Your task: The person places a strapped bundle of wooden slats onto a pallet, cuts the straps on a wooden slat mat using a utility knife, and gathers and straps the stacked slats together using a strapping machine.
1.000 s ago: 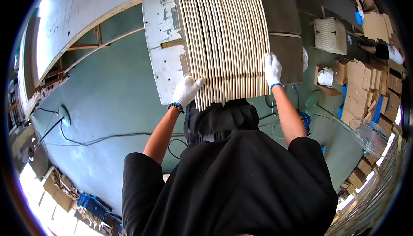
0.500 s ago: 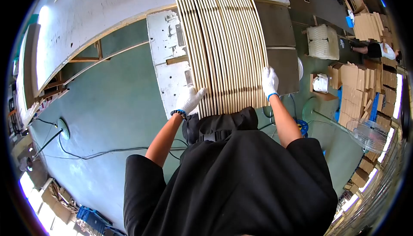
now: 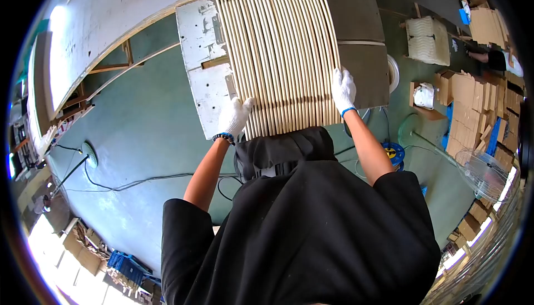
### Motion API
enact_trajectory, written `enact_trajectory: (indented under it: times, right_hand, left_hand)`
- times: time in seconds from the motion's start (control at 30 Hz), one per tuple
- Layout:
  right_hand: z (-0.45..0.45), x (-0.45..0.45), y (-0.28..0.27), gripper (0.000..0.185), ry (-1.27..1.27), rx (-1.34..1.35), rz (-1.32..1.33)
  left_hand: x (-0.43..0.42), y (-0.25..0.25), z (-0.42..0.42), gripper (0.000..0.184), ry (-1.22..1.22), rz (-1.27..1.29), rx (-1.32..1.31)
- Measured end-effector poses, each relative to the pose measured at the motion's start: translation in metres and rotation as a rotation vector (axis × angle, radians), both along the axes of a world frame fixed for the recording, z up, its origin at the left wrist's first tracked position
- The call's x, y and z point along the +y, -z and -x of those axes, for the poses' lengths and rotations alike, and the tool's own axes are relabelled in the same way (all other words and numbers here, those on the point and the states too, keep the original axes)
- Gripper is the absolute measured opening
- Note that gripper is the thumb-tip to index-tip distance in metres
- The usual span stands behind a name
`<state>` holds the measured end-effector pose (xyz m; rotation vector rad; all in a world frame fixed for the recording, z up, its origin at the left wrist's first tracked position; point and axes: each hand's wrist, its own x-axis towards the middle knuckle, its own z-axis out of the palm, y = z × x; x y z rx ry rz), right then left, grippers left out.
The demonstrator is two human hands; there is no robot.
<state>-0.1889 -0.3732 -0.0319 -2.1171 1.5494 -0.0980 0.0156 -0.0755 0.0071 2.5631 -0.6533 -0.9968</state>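
Observation:
A row of long, pale wooden slats (image 3: 278, 55) lies side by side in front of me, its near ends close to the black bag at my waist. Two dark bands run across the slats. My left hand (image 3: 235, 117), in a white knit glove, holds the row's left edge near its front corner, thumb towards the top. On the opposite edge, my right hand (image 3: 344, 91), gloved too, presses along the outermost slat with its fingers. Parts of the fingers on both hands are hidden beside the slats.
Beneath the slats are a white board (image 3: 200, 93) at left and a brown board (image 3: 361, 74) at right. A large pale panel (image 3: 128, 21) stands beyond. To the right are cardboard stacks (image 3: 464, 105) and a fan (image 3: 484, 174). Cables (image 3: 139, 182) cross the floor. Another person appears far right.
The dark gap among the slats on the left has closed, and the row looks narrower and tighter. My left hand has shifted with the left edge. The whole view has tilted slightly.

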Motion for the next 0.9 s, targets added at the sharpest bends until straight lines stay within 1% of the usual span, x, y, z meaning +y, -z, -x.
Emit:
enact_trajectory:
  times: [0.17,0.3,0.33,0.43,0.47,0.5,0.53,0.57,0.6,0.63,0.7,0.77,0.8,0.9]
  right_hand:
    - [0.007,-0.005,0.005,0.048,-0.013,-0.145,-0.023]
    - [0.012,-0.011,0.009,0.052,-0.037,-0.167,-0.069]
    - [0.013,-0.013,0.009,0.058,-0.033,-0.199,-0.092]
    - [0.022,-0.031,0.018,0.065,0.002,-0.217,-0.319]
    - [0.025,-0.038,0.026,0.071,0.011,-0.178,-0.33]
    - [0.025,-0.045,0.016,0.071,0.013,-0.246,-0.407]
    - [0.033,-0.054,0.024,0.068,0.033,-0.3,-0.453]
    - [0.036,-0.063,0.034,0.064,0.051,-0.357,-0.499]
    - [0.031,-0.067,0.02,0.055,0.193,-0.504,-0.625]
    - [0.032,-0.08,0.032,0.046,0.299,-0.619,-0.708]
    - [0.046,-0.115,0.052,0.043,0.369,-0.622,-0.975]
    - [0.028,-0.128,0.021,0.04,0.374,-0.67,-0.909]
    - [0.026,-0.138,0.022,0.04,0.331,-0.677,-0.899]
    - [0.026,-0.178,0.051,0.039,0.009,-0.472,-0.111]
  left_hand:
    - [-0.003,0.0,0.007,0.061,-0.095,0.015,0.02]
    - [-0.008,-0.006,0.011,0.059,-0.151,-0.005,0.021]
    - [-0.008,-0.005,0.013,0.059,-0.165,-0.004,0.01]
    - [-0.006,0.0,0.019,0.056,-0.219,0.024,0.0]
    - [-0.005,0.001,0.02,0.056,-0.243,0.041,0.009]
    - [-0.005,-0.001,0.021,0.056,-0.266,0.059,0.016]
    - [-0.006,-0.003,0.021,0.057,-0.247,0.005,-0.005]
    - [-0.009,-0.006,0.022,0.057,-0.234,0.029,-0.039]
    - [-0.006,0.001,0.023,0.057,-0.238,0.016,-0.069]
    - [-0.01,0.002,0.023,0.056,-0.239,-0.005,-0.09]
    - [-0.008,0.002,0.027,0.054,-0.262,0.048,-0.065]
    - [-0.01,-0.004,0.025,0.053,-0.274,0.017,0.012]
    - [-0.009,-0.003,0.023,0.051,-0.288,-0.034,0.045]
    - [-0.011,-0.003,0.021,0.051,-0.291,0.038,0.048]
